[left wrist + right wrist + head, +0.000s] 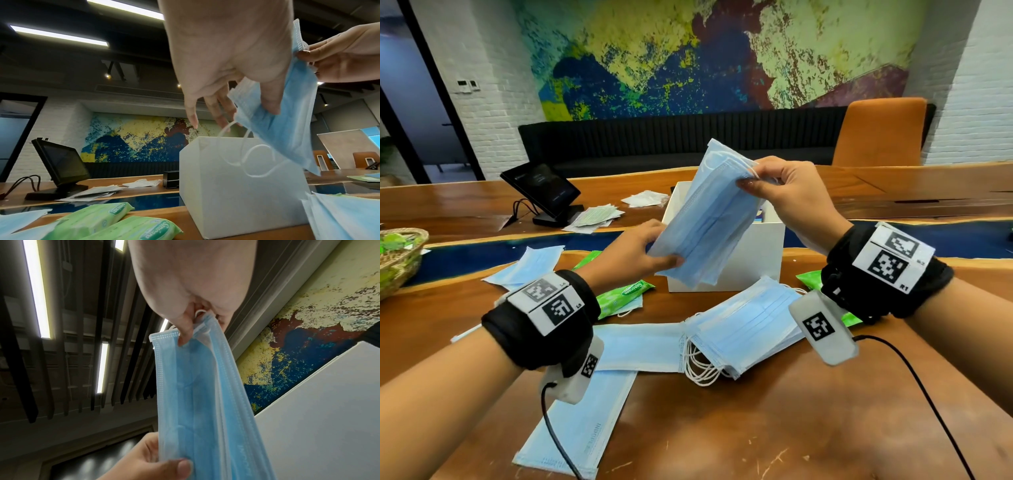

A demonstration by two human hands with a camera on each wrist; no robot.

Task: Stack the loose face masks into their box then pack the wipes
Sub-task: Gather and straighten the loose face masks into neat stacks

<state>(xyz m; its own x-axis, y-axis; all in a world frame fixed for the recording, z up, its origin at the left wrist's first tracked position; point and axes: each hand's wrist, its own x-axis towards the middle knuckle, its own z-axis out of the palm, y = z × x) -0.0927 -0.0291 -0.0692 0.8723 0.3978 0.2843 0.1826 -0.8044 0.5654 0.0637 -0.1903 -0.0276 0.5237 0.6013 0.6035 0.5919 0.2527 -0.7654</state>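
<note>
A stack of blue face masks [709, 219] [287, 123] [201, 402] is held tilted in the air just above and in front of the open white box [750, 253] [242, 186] [329, 410]. My left hand [650, 253] [246, 104] pinches the stack's lower end, thumb on top. My right hand [760, 181] [193, 327] pinches its upper end. More loose masks [743, 329] lie on the table before the box, with others [585, 421] nearer me and at the left [530, 263]. Green wipe packs [625, 296] [115, 224] lie left of the box, another [813, 279] at its right.
The wooden table [722, 428] has a blue strip across it. A dark tablet on a stand [541, 192] and white papers [595, 217] sit behind left. A wicker basket [397, 260] is at the far left. An orange chair [880, 133] stands beyond the table.
</note>
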